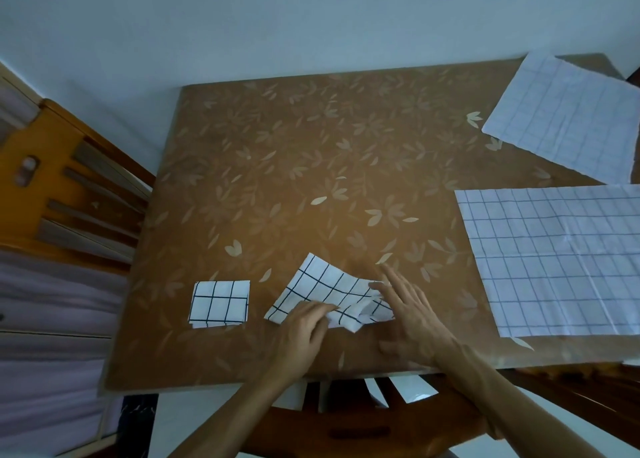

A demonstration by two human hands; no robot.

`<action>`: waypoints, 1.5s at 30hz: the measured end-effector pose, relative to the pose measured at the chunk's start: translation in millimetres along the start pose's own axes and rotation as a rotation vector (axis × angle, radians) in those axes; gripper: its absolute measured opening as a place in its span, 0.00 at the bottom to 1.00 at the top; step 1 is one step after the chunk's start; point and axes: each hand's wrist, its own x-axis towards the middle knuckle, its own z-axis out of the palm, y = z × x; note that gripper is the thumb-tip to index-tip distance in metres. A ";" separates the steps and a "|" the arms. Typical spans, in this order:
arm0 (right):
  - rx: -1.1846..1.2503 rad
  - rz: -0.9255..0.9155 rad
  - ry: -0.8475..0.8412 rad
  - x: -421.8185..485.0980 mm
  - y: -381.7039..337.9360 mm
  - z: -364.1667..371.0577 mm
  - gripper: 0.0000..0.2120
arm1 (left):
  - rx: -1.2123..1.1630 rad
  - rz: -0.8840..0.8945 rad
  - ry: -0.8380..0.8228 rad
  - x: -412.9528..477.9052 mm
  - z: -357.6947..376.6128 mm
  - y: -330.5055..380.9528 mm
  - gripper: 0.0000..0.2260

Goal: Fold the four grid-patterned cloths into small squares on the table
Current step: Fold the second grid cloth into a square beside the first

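Observation:
Four white cloths with dark grid lines lie on the brown floral table (pixel 311 166). A small folded square (pixel 220 303) sits near the front left. Beside it a partly folded cloth (pixel 325 291) lies rumpled near the front edge. My left hand (pixel 304 326) pinches a fold at its front edge. My right hand (pixel 412 308) rests flat on its right end, fingers straight. A large unfolded cloth (pixel 561 260) lies spread out at the right. Another unfolded cloth (pixel 568 118) lies flat at the far right corner.
A wooden chair (pixel 69 187) stands at the table's left side. Another wooden chair (pixel 363 426) is below the front edge under my arms. A pale wall runs behind the table.

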 end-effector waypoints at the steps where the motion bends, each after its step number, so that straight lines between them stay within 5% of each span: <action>1: -0.017 -0.049 0.090 4.9 -2.2 -0.7 0.37 | -0.045 -0.016 0.003 4.0 -6.6 3.8 0.13; 5: 0.050 -0.074 0.334 32.7 -11.1 -27.2 0.10 | -0.279 -0.075 0.037 20.6 -41.0 29.5 0.12; 9: 0.181 -0.051 0.242 46.3 -25.0 -64.7 0.17 | -0.426 -0.183 -0.002 29.6 -65.6 42.6 0.23; 15: 0.537 0.044 0.207 34.5 -46.9 -113.0 0.05 | -0.559 -0.296 0.028 37.5 -73.7 40.6 0.11; 21: 0.933 0.141 0.262 26.6 -39.1 -126.6 0.08 | -0.755 -0.342 -0.121 47.7 -85.9 47.1 0.14; 27: 1.047 0.209 0.247 26.7 -36.3 -124.0 0.20 | -0.766 -0.388 -0.241 55.9 -85.5 56.0 0.06; 29: 1.046 0.190 0.244 27.4 -37.6 -125.0 0.19 | -0.772 -0.375 -0.185 57.5 -86.5 62.5 0.05; 33: 1.153 0.183 0.233 29.4 -35.1 -119.2 0.17 | -0.829 -0.394 -0.050 63.2 -83.8 64.0 0.18; 38: 1.212 0.202 0.115 27.9 -22.3 -98.0 0.16 | -1.022 -0.550 -0.105 69.4 -88.9 65.7 0.13; 45: 1.108 0.260 0.108 28.0 -20.8 -90.7 0.15 | -0.919 -0.587 0.010 76.7 -88.5 60.1 0.11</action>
